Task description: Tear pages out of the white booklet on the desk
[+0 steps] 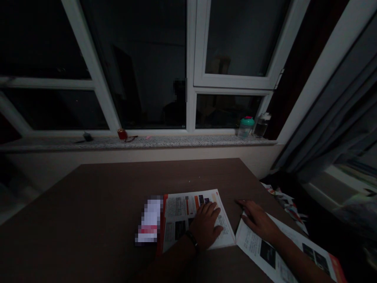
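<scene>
My left hand (206,226) lies flat, fingers stretched, on a printed booklet (179,214) with a red left edge on the brown table (103,204). A dark band sits on that wrist. My right hand (257,220) rests open, palm down, on a second printed sheet (265,255) that runs off toward the table's right corner. A small white and pink blurred item (149,220) lies just left of the booklet. Neither hand holds anything.
A stone windowsill (141,142) runs behind the table under dark windows. On it stand a teal-lidded jar (245,126), a clear bottle (261,124), a small red object (121,134) and a dark item (87,137). Grey curtains (332,129) hang right; papers (287,202) lie on the floor.
</scene>
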Motion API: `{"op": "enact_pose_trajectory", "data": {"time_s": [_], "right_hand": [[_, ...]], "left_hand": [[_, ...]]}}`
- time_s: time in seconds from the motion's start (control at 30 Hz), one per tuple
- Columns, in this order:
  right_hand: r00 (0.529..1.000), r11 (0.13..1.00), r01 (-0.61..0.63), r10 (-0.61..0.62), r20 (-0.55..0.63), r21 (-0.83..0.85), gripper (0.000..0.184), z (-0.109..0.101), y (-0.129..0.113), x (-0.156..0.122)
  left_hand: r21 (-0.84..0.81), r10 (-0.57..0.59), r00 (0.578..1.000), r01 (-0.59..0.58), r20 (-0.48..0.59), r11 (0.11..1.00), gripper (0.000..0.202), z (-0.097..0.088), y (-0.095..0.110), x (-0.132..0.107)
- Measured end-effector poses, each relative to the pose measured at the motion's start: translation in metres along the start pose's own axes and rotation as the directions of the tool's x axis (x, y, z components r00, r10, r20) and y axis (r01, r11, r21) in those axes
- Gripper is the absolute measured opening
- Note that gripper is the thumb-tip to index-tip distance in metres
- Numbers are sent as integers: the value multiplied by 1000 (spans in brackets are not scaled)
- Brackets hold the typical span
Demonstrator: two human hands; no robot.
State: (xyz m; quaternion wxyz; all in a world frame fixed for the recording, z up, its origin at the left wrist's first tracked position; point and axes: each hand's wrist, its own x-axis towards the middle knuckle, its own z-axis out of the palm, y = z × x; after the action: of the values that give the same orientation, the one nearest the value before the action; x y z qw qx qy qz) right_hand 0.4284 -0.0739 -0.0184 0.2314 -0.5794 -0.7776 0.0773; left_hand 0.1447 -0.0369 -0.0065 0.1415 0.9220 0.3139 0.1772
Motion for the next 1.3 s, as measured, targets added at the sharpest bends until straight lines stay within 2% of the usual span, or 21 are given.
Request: {"op": "enact_pose_trajectory", "data": {"time_s": [0.37, 0.53, 0.77, 0.87, 0.97, 1.1, 1.23, 1.3], "right_hand": [[996, 997, 66, -68, 55, 35, 47, -14, 13, -3], [999, 995, 40, -39, -19, 93, 38, -10, 6, 2], [995, 991, 85, -79, -68, 102, 23, 3, -2, 19], [986, 988, 81, -60, -156, 132, 22, 4, 1, 24], [963, 972, 57, 6, -269, 226, 21, 5, 2, 29], [942, 950, 57, 51, -332, 307, 20, 10, -9, 44], [946, 956, 98, -3, -323, 276, 18, 22, -28, 69], [953, 960, 124, -45, -299, 250, 16, 28, -38, 82]], "left_hand": [[-5, 1, 1000, 0, 13, 1000, 58, 0, -1, 0], [-10, 0, 1000, 0, 9, 1000, 57, 0, 0, 1], [2, 6, 1000, -6, -1, 1000, 56, 0, 1, 1], [-2, 6, 1000, -6, -7, 1000, 55, 0, 0, 0], [-38, 12, 999, -13, -41, 999, 44, -1, 1, 0], [-144, 3, 996, -17, -92, 990, 24, -7, 3, 2], [-234, -9, 996, -12, -88, 972, 26, -14, 4, 6], [-220, -76, 995, 59, -67, 974, 20, -18, 2, 6]]}}
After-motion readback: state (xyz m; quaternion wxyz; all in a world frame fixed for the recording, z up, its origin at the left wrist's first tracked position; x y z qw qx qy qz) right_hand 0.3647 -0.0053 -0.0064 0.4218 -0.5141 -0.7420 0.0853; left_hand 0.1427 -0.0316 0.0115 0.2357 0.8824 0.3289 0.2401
